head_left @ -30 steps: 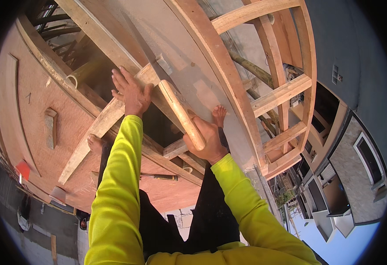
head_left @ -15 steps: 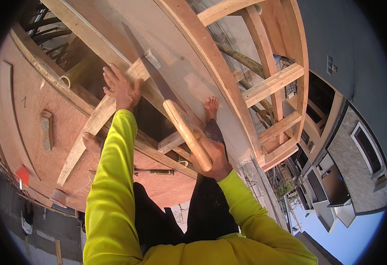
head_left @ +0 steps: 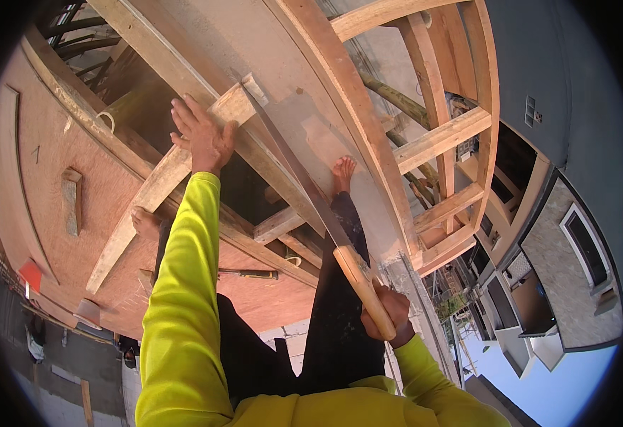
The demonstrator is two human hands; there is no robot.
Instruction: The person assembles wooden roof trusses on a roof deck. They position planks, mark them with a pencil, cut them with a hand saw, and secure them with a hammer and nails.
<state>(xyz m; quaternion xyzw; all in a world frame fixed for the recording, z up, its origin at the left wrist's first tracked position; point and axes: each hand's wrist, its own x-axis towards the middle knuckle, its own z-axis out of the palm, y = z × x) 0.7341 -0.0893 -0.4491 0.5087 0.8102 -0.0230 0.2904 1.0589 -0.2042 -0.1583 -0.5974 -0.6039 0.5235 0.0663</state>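
Observation:
My right hand (head_left: 391,311) is closed round the wooden handle of a handsaw (head_left: 304,178). The blade runs up and to the left, its far part set in the end of a wooden beam (head_left: 161,176). A short end piece of the beam shows on the blade's far side. With fingers spread, my left hand (head_left: 203,135) presses flat on top of the beam, a little left of the blade. The beam lies slanted across the timber framing (head_left: 176,71), and one bare foot (head_left: 145,222) rests against its lower part.
My other foot (head_left: 343,173) stands on a board at the right. A hammer (head_left: 249,274) and a short wood block (head_left: 72,201) lie on the reddish plywood (head_left: 112,206). Curved framing (head_left: 368,121) rises at the right. Dark gaps show between the timbers.
My right hand has drawn the saw back, down and to the right, so less blade extends past the beam. My left hand has stayed on the beam.

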